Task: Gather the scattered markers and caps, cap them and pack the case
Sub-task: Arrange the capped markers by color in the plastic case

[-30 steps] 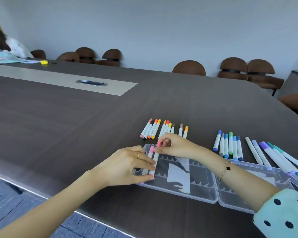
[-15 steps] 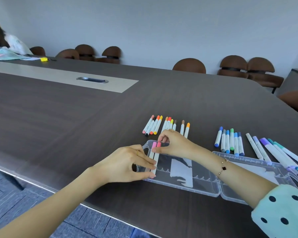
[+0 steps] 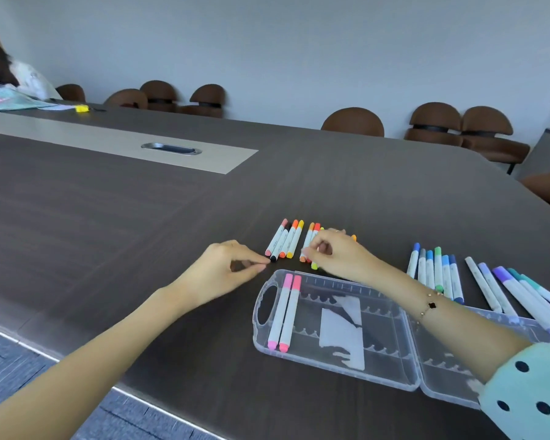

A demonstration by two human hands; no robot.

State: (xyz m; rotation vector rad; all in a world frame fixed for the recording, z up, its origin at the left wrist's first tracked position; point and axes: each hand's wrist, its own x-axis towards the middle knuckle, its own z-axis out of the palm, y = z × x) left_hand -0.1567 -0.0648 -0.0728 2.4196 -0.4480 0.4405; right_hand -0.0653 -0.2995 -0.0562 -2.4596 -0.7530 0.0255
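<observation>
With the left hand [image 3: 226, 268] pinching at the black marker [image 3: 278, 249] and the right hand [image 3: 334, 252] gripping warm markers [image 3: 311, 246] beyond the case [image 3: 331, 373], each should be seated beside the pink pair [image 3: 283, 312].

A clear plastic case [image 3: 337, 341] lies open at lower centre, two pink-capped markers [image 3: 284, 312] side by side in its left end. Above it at mid-frame sits a row of warm-coloured markers [image 3: 285, 241]; blue, green and purple markers [image 3: 435, 274] lie at right.
</observation>
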